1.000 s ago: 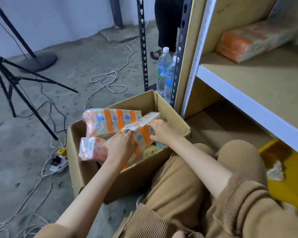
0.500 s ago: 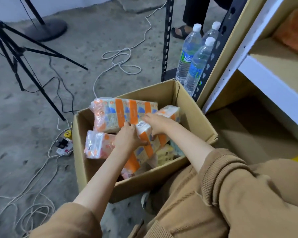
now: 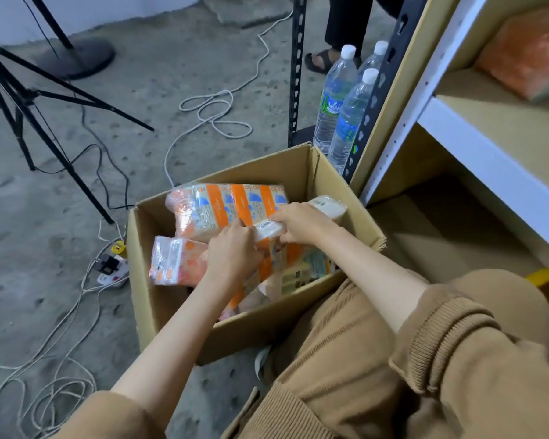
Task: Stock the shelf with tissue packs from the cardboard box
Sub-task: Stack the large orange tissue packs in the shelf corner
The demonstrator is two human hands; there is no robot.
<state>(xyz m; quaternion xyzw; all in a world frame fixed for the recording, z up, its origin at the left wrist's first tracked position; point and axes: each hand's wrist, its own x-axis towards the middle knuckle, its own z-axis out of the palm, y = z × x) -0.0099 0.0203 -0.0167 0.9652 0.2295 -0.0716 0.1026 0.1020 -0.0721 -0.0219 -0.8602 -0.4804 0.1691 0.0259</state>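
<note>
The left hand (image 3: 232, 250) and the right hand (image 3: 302, 221) are grasping one long, glossy plastic-wrapped tissue pack (image 3: 268, 229) inside the open-topped cardboard box (image 3: 241, 331).

There is a single view, from a wide-angle camera worn on my head. It faces forward and tilts steeply down along my own forearms, so I see the scene much as my eyes do. It sits close: my left hand (image 3: 232, 251) and right hand (image 3: 301, 221), both gripping a tissue pack (image 3: 268, 228) over the cardboard box (image 3: 244, 331), land near the middle of the frame, and my lap (image 3: 346, 359) fills the lower right. The wide lens also takes in the floor (image 3: 45, 248) and a tripod (image 3: 45, 99) on the left, water bottles (image 3: 336, 96) towards the top, and the shelf (image 3: 476, 144) slanting along the right edge.
</note>
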